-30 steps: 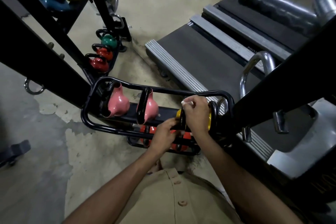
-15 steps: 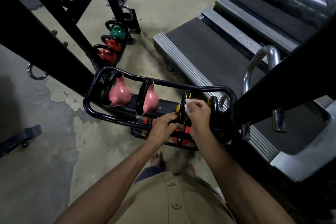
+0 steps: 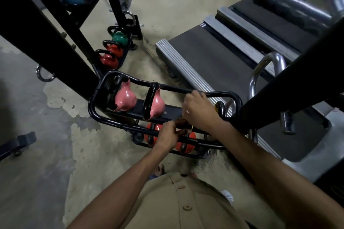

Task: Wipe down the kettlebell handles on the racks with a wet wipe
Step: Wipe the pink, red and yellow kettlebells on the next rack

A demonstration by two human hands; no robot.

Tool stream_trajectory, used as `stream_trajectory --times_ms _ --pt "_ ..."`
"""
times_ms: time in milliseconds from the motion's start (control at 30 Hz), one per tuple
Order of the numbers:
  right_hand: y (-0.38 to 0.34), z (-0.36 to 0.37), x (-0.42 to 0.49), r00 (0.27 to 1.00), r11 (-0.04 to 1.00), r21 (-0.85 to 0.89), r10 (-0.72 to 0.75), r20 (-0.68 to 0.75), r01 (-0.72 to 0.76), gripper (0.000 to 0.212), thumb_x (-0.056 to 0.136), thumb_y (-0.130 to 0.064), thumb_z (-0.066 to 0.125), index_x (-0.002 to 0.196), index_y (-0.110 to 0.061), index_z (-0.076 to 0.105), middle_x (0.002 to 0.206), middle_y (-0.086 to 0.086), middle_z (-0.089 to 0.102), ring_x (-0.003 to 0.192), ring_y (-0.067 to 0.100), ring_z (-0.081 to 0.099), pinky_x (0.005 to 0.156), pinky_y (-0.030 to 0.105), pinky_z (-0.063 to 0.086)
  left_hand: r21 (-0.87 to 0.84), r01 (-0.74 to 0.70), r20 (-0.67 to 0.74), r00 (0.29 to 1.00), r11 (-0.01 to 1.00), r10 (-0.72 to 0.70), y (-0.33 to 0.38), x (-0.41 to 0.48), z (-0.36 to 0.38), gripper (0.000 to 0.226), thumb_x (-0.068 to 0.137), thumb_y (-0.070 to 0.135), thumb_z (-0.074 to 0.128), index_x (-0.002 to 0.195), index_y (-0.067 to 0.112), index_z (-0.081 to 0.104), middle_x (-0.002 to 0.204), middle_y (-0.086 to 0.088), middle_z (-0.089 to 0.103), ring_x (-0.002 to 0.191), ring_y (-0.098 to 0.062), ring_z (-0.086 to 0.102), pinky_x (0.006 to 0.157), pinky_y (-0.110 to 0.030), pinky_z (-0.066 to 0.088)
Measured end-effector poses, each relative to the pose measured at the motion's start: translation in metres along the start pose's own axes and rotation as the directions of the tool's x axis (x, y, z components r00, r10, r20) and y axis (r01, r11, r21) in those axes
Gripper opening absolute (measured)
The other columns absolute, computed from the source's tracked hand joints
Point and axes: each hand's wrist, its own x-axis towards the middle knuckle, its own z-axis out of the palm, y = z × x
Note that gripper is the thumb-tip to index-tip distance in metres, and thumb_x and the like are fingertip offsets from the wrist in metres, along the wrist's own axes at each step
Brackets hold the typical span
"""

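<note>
Kettlebell handle, black, of a yellow kettlebell [image 3: 216,107]: on the upper tier of the black tubular steel rack [image 3: 93,102], right end, mostly hidden behind the right hand [image 3: 200,112]. Right hand: fingers curled closed over the handle; a sliver of white wet wipe [image 3: 187,111] shows at their edge. Left hand [image 3: 168,135]: fingers pinched at the rack's front rail, just below the right hand; what they hold cannot be told. Two glossy pink kettlebells [image 3: 125,97] with black handles stand to the left on the same tier. Red kettlebells [image 3: 186,146] sit on the tier beneath. Grey treadmill deck [image 3: 214,57] lies beyond the rack.
</note>
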Motion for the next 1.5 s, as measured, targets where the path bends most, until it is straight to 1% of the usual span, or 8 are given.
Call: stream_trajectory --times_ms 133,267,433,667,800,1033,1300,1500 --pt "-0.015 0.015 -0.042 0.96 0.906 0.4 0.222 -0.172 -0.138 0.003 0.086 -0.013 0.07 0.087 -0.015 0.071 0.102 0.002 0.06 0.099 0.023 0.055 0.087 0.036 0.048 -0.043 -0.027 0.001 1.0 0.999 0.027 0.004 -0.004 -0.001 0.032 0.084 0.01 0.08 0.113 0.021 0.079 0.104 0.022 0.075 0.098 0.016 0.064 0.087 -0.011 0.049" --pt "-0.042 0.027 -0.053 0.624 0.315 0.832 0.78 0.048 -0.457 0.008 0.091 -0.013 0.071 0.098 -0.017 0.07 0.101 0.001 0.069 0.095 0.012 0.066 0.087 0.034 0.056 -0.075 -0.009 0.028 1.0 0.997 0.012 -0.001 -0.001 -0.004 0.035 0.083 0.014 0.079 0.113 0.03 0.08 0.11 0.021 0.076 0.105 0.004 0.069 0.095 -0.028 0.055" --pt "-0.041 0.026 -0.035 0.401 -0.357 0.871 0.782 0.477 -0.339 0.014 0.102 -0.006 0.062 0.111 0.0 0.069 0.105 0.028 0.073 0.088 0.025 0.067 0.09 0.047 0.058 -0.076 -0.015 0.044 0.999 0.997 0.018 -0.005 0.005 -0.008 0.027 0.082 0.019 0.082 0.109 0.019 0.081 0.109 0.011 0.078 0.103 -0.002 0.07 0.098 -0.033 0.054" --pt "-0.049 0.022 -0.035 0.517 0.186 0.87 0.851 0.09 -0.457 0.007 0.089 -0.013 0.075 0.088 -0.019 0.071 0.094 0.002 0.068 0.086 0.005 0.063 0.077 0.019 0.05 -0.138 -0.017 0.063 0.998 0.99 0.026 -0.007 0.005 -0.009 0.034 0.082 0.012 0.083 0.115 0.02 0.079 0.113 0.011 0.077 0.108 -0.002 0.07 0.097 -0.026 0.055" --pt "-0.009 0.028 -0.003 0.791 0.692 0.591 0.595 -0.142 -0.414 0.002 0.09 -0.016 0.072 0.09 -0.014 0.073 0.101 0.004 0.06 0.1 0.017 0.052 0.084 0.026 0.038 -0.145 0.018 0.067 0.998 0.989 -0.009 -0.006 0.008 -0.012 0.045 0.079 0.004 0.084 0.121 0.017 0.077 0.121 0.007 0.074 0.117 -0.009 0.067 0.103 -0.024 0.052" --pt "-0.006 0.008 -0.004 1.0 0.997 0.076 0.023 0.019 -0.024 0.026 0.092 -0.029 0.054 0.087 -0.01 0.071 0.101 0.007 0.062 0.1 0.03 0.054 0.092 0.045 0.047 -0.126 0.052 0.021 0.999 0.991 -0.05 -0.011 0.002 -0.007 0.033 0.083 0.0 0.08 0.114 0.013 0.076 0.11 0.005 0.075 0.097 0.007 0.069 0.086 -0.019 0.057" --pt "-0.048 0.022 -0.064 0.879 0.854 0.458 0.395 -0.266 -0.246 0.014 0.084 0.003 0.07 0.094 -0.007 0.071 0.11 0.007 0.059 0.103 0.021 0.057 0.087 0.029 0.049 -0.133 0.049 0.01 0.999 0.99 -0.048 -0.009 0.0 -0.001 0.041 0.079 0.005 0.079 0.115 0.023 0.079 0.118 0.014 0.074 0.112 -0.003 0.068 0.102 -0.034 0.054" --pt "-0.046 0.029 -0.042 0.442 -0.149 0.885 0.822 0.359 -0.441 0.009 0.094 -0.024 0.065 0.1 -0.019 0.069 0.091 0.004 0.073 0.083 0.017 0.067 0.079 0.04 0.055 -0.122 0.05 0.017 0.999 0.991 -0.048 -0.002 0.002 -0.007 0.04 0.078 0.0 0.079 0.114 0.019 0.081 0.115 0.016 0.074 0.107 0.009 0.065 0.099 -0.019 0.051"
